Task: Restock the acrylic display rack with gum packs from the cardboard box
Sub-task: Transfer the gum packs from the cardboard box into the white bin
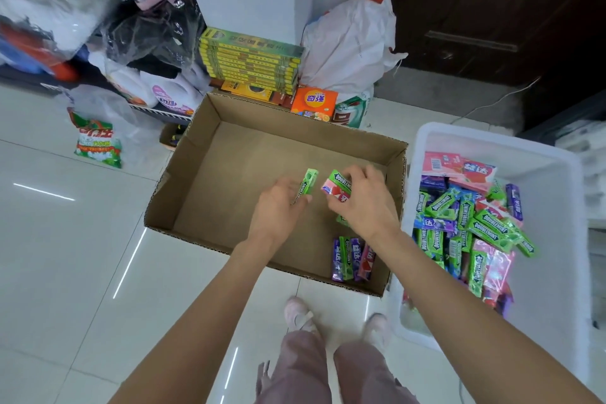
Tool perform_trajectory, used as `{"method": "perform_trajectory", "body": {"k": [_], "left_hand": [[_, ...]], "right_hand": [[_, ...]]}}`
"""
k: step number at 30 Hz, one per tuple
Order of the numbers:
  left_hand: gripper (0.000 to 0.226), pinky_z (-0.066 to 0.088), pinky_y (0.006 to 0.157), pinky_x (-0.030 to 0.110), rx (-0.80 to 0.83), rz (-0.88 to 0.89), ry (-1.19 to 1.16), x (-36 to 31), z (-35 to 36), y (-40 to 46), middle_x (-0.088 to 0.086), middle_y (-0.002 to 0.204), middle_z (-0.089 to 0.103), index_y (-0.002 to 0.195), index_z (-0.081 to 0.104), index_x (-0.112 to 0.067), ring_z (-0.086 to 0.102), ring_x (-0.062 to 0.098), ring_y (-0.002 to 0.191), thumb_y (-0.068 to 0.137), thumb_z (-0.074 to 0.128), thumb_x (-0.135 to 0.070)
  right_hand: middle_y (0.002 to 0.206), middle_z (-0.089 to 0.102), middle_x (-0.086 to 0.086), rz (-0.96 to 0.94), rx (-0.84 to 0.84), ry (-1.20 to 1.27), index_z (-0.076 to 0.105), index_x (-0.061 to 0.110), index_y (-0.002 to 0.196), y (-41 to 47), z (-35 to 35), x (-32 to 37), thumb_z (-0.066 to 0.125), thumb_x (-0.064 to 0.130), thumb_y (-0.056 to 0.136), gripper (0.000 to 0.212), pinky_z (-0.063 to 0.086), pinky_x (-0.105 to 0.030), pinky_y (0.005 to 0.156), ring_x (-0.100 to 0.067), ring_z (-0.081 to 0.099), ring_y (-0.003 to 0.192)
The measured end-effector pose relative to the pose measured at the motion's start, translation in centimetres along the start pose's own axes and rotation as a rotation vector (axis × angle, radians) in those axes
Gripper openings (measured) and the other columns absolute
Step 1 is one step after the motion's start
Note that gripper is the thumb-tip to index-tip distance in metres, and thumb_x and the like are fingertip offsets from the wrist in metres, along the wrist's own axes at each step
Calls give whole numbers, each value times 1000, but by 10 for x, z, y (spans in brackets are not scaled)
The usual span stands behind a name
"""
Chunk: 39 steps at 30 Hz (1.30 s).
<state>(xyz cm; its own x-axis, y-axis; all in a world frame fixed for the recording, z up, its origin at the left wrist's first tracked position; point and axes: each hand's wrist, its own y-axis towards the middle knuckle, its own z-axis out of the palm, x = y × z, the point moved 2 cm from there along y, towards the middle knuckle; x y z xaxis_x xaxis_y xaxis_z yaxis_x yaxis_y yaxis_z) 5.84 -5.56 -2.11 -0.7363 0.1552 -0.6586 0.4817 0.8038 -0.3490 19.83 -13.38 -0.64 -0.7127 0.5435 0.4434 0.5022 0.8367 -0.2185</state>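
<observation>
An open cardboard box [229, 154] stands on the tiled floor in front of me. My left hand [278, 207] holds a green gum pack [307, 185] above the box floor. My right hand [367, 203] grips a green pack and a pink pack [337, 188] together. Another green pack shows partly under that hand. A short row of purple, green and pink gum packs [352, 258] stands in the box's near right corner. The acrylic display rack is not in view.
A white plastic bin [492, 138] at the right holds several loose gum packs [472, 226]. Behind the box are stacked yellow-green boxes [252, 59], an orange packet [314, 102], detergent bottles [164, 92] and bags. My feet [300, 315] are just before the box.
</observation>
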Motion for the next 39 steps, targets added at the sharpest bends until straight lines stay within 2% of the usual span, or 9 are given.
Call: {"method": "perform_trajectory", "body": {"k": [4,7,12,18,20,25,29,34,39], "left_hand": [[34,44,75,23,14,104,-77,-44,14,-22,-4,91,59,122,54,-20,57,14,85,90,60,-30],[32,48,78,26,45,187,-64,-79,43,-41,-3,99,61,121,53,-22,55,11,84,91,58,-32],[31,49,79,32,128,269,20,-134,110,-73,4,112,58,121,53,-18,59,21,90,92,56,-29],[34,40,92,39,72,249,431,-152,169,-108,6,128,49,127,46,-16,51,26,116,95,48,-29],[34,39,92,38,44,214,425,-150,175,-114,5,129,46,127,45,-16,47,25,119,95,48,-27],[31,43,93,40,-95,252,175,-136,151,-124,6,121,54,123,54,-14,51,25,110,92,49,-15],[30,45,86,43,-173,146,98,-104,110,-108,11,114,57,115,59,-8,53,31,104,88,47,-4],[41,45,90,41,-6,62,224,-60,88,-70,12,125,52,128,52,-11,53,31,107,88,46,-2],[48,43,98,40,174,76,275,-35,98,-28,9,135,45,133,47,-16,48,29,118,87,52,-2]], "right_hand": [[117,46,-7,110,-103,53,49,14,122,-24,-44,-40,67,35,82,49,42,-32,92,-20,45,112],[118,47,-10,181,-135,39,49,10,122,-48,-67,-83,67,37,82,51,43,-33,90,-24,47,111],[117,47,-12,263,-60,5,49,7,119,-91,-81,-150,66,36,83,50,42,-33,83,-25,46,107],[119,46,-13,245,70,3,49,8,119,-126,-77,-197,63,41,86,48,44,-37,93,-28,43,114],[124,43,-12,200,116,27,47,10,128,-130,-76,-199,63,38,87,53,41,-36,98,-27,40,120],[132,41,-8,77,117,151,43,12,135,-128,-75,-174,60,25,90,50,37,-32,100,-23,41,124],[136,39,-6,-29,123,192,39,13,138,-113,-64,-139,56,25,92,51,36,-33,103,-21,35,129],[151,22,-3,-38,166,205,20,15,148,-86,-42,-103,53,35,93,68,27,-37,113,-19,23,140],[158,4,-1,18,184,226,-4,16,151,-73,-24,-98,57,35,91,88,10,-24,113,-16,9,145]]}}
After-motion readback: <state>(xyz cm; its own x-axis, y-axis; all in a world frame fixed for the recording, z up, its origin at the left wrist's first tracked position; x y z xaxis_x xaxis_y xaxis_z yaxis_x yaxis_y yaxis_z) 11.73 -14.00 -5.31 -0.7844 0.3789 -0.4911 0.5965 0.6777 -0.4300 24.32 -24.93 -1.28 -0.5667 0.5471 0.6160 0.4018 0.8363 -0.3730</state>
